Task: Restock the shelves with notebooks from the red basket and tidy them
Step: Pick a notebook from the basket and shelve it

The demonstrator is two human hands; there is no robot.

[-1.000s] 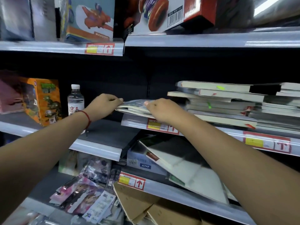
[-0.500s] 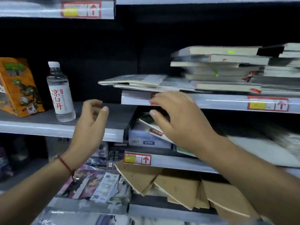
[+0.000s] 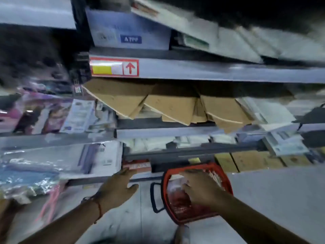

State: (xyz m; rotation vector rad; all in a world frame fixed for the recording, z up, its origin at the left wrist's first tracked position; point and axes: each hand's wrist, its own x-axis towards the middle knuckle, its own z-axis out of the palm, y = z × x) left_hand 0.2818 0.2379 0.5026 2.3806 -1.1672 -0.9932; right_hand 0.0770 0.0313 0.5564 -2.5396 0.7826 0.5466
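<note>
A: Where is the red basket (image 3: 226,184)?

B: On the floor (image 3: 274,199) at the foot of the shelves, low in the view and right of centre, with its black handle (image 3: 154,198) folded out to the left. One basket only.

A: And the arms?

B: Both reach forward and down from the bottom edge. The right hand (image 3: 200,187) is over the basket, fingers spread wide, holding nothing that I can see. What is inside the basket is too blurred to tell.

A: The left?

B: The left hand (image 3: 117,187) hangs just left of the basket, fingers straight and apart, tips near the lowest shelf edge (image 3: 98,179); whether they touch it I cannot tell. A red string (image 3: 99,208) circles that wrist.

A: Notebooks?

B: Brown-covered notebooks (image 3: 168,106) lean on a middle shelf, at least four, overlapping. One red price tag (image 3: 114,67) sits on the rail above them.
</note>
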